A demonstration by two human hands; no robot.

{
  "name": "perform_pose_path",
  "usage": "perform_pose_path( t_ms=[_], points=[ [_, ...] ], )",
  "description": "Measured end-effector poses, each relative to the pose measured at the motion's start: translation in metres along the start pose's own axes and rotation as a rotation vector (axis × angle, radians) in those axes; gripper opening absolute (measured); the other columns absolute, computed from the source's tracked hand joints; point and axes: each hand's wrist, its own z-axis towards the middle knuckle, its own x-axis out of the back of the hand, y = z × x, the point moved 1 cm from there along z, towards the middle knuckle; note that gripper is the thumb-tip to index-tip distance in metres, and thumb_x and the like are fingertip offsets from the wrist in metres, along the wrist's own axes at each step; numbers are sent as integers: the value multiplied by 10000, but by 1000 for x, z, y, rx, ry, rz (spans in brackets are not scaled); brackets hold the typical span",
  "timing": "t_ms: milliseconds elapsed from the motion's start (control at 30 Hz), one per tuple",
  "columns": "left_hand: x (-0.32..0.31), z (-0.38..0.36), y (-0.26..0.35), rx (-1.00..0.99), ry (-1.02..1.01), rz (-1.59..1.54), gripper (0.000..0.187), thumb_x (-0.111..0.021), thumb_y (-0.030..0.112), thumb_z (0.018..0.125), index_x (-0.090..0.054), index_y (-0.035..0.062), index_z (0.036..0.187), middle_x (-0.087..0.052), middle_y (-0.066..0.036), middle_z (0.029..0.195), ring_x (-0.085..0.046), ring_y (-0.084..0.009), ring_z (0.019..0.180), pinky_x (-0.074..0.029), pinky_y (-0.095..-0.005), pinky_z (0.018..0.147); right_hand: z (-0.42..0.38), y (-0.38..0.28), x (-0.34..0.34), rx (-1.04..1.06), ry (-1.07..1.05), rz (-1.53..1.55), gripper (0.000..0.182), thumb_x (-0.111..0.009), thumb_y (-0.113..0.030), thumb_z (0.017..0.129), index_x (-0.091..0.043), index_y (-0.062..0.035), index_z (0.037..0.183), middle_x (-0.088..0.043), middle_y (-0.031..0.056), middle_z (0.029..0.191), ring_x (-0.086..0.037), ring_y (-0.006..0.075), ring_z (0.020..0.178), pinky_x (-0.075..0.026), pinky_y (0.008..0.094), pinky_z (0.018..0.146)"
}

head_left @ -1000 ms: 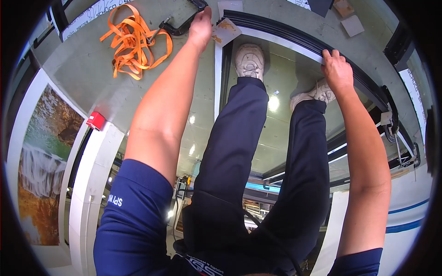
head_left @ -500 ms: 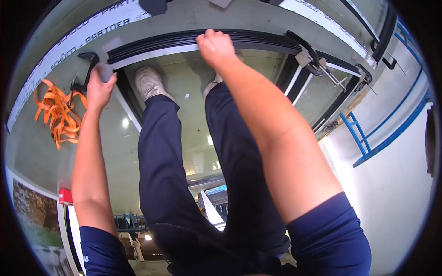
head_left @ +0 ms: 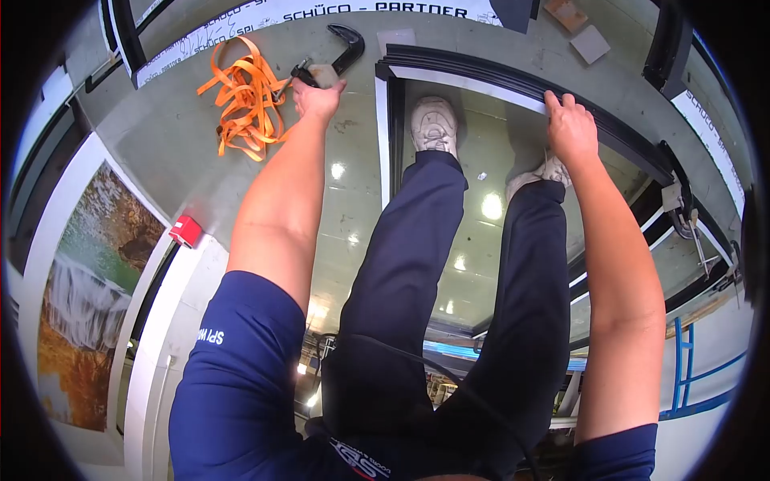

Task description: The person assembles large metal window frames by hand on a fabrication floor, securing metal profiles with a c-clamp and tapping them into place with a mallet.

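My left hand [head_left: 317, 100] is closed around a black clamp [head_left: 346, 52] with a pale block [head_left: 324, 75] at its end, held off the left corner of a black frame [head_left: 513, 78]. On the frame's top bar, my right hand [head_left: 573, 128] rests with its fingers curled over the edge. A second clamp [head_left: 682, 200] with a metal screw sits on the frame's right part, with a pale block by it. Orange strap [head_left: 245, 100] lies in a loose heap left of the held clamp.
My shoes [head_left: 435, 124] stand inside the frame's outline. A small red box [head_left: 185, 231] is at the left, by a waterfall picture [head_left: 88, 297]. Two flat blocks [head_left: 591, 46] lie at the top right. Blue metal rails [head_left: 682, 369] stand at the lower right.
The view has swung left. My left hand, with the clamp, has moved away from the frame's corner, towards the orange strap. My right hand is still on the top bar, farther right along it.
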Motion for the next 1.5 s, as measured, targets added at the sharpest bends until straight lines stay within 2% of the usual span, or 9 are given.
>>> perform_pose_path(
  t_ms=[133,200,333,400,533,600,733,1000,1500],
  points=[
    [-23,-29,-5,-567,272,161,940,-652,526,785,-258,-22,1438,-332,-241,1455,-250,-386,1383,-148,-466,1161,-34,-12,23,-70,228,70,492,-606,-188,796,-531,-154,1281,-582,97,1154,-546,259,1102,-393,528,944],
    [3,-102,56,-801,154,6,834,-630,469,835,-294,-23,1419,-353,-247,1435,-283,-394,1359,-203,-476,1136,-78,-12,37,-110,253,213,607,-697,-198,713,-517,-132,1289,-543,118,1253,-506,316,1175,-393,541,953],
    [-3,-201,132,-1124,-91,48,682,-684,392,813,-424,92,1367,-462,-166,1372,-373,-368,1308,-290,-471,1088,-202,18,50,-431,298,771,591,-690,-244,820,-464,-68,1336,-501,206,1289,-506,338,1192,-429,397,969],
    [-12,-236,171,-1235,-264,143,610,-694,373,801,-502,69,1294,-517,-153,1319,-436,-329,1264,-328,-473,1053,-238,68,55,-915,146,1306,606,-678,-301,847,-441,-73,1356,-535,180,1267,-524,286,1179,-478,410,897],
    [-17,-310,247,-1344,-347,72,555,-684,338,825,-514,32,1257,-562,-177,1245,-489,-346,1204,-375,-434,1028,-283,181,54,-1302,597,2146,764,-616,-433,893,-234,-89,1457,-408,220,1375,-522,343,1162,-486,471,862],
    [-28,-341,286,-1387,-384,13,595,-695,313,817,-479,42,1299,-549,-172,1271,-471,-341,1228,-374,-428,1036,-273,217,48,-1211,669,2133,794,-606,-474,888,-228,-61,1451,-343,232,1400,-524,339,1149,-488,478,850],
    [-86,-380,352,-1350,-429,91,635,-730,308,779,-477,77,1313,-520,-146,1315,-452,-331,1250,-384,-425,1033,-248,268,46,-906,566,1918,622,-591,-223,924,-265,-19,1413,-571,178,1153,-637,258,953,-528,366,763],
    [-181,-341,380,-1045,-419,782,857,-694,140,730,-265,182,1472,-354,-107,1475,-396,-363,1308,-381,-474,1052,-241,308,35,-872,300,2226,186,-493,-1,870,-515,-24,1053,-605,92,774,-603,169,626,-515,302,574],
    [-175,-317,361,-1088,-431,818,885,-622,-38,688,-202,117,1450,-381,-162,1411,-405,-456,1235,-404,-457,1034,-232,288,44,-822,221,2081,146,-503,-44,885,-541,-8,1021,-617,65,759,-598,130,615,-509,282,598]
  ],
)
